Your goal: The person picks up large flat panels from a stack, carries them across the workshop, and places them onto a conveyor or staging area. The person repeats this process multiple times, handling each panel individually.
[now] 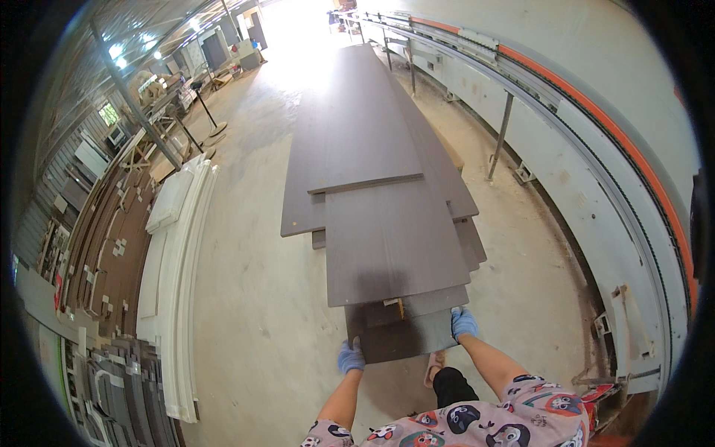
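Note:
Both of my hands wear blue gloves and grip a dark grey-brown board (402, 343) by its two sides. My left hand (351, 357) is closed on its left edge, with the thumb on top. On the opposite edge, farther from me, my right hand (464, 324) is closed too; the fingers under the board are hidden. The board's far part runs beneath a stack of long grey-brown boards (391, 249). These lie unevenly on one another, and a wide one (357, 127) tops the stack. A shadow darkens the nearest boards.
Along the right runs a long white machine (551, 164) with an orange strip, a rail and metal legs. White panels (182, 276), brown panels (112, 261) and dark strips (134, 380) are piled at the left. A stand with a round base (216, 128) is farther back.

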### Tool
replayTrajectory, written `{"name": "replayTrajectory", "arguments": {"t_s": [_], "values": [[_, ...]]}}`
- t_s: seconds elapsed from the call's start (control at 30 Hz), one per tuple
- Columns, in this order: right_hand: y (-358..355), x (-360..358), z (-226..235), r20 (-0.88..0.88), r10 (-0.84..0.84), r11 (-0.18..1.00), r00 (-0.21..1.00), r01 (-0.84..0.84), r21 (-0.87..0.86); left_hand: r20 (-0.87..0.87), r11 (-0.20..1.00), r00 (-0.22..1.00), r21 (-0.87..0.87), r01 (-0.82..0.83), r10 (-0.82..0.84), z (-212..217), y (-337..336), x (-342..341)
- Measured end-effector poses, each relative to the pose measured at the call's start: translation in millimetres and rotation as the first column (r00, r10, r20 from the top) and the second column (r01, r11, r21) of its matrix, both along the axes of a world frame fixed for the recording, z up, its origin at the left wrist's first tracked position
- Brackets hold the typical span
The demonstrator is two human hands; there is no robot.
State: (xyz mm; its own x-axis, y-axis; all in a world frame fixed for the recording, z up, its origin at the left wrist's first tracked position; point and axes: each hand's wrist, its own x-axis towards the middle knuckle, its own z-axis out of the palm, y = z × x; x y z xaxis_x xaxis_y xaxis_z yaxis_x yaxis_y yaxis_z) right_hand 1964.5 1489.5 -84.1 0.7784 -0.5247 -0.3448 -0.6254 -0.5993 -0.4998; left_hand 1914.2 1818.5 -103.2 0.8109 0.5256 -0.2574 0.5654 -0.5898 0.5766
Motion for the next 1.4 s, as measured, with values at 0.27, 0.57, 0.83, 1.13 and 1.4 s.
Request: {"name": "replayTrajectory", "arguments": {"t_s": [0.27,0.57,0.83,1.13,1.4], "values": [[-16,171,-4,0.059,0.049,0.997,0.997,-0.046,-0.054,-0.097,0.997,0.995,0.076,0.005,0.003,1,-13,168],[-19,377,-18,0.142,0.089,0.994,0.986,-0.078,-0.076,-0.06,0.996,0.998,0.085,-0.012,0.017,20,-20,366],[-12,579,-41,0.214,0.106,0.994,0.971,-0.103,-0.027,-0.017,0.998,0.998,0.012,-0.06,0.061,29,-3,562],[37,782,-7,-0.037,0.143,0.99,0.989,-0.142,0.017,-0.086,0.995,0.994,0.078,-0.065,0.072,9,43,781],[75,965,-1,-0.021,0.09,0.994,0.996,-0.091,-0.054,0.016,0.996,0.998,0.065,-0.068,0.067,25,73,973]]}}
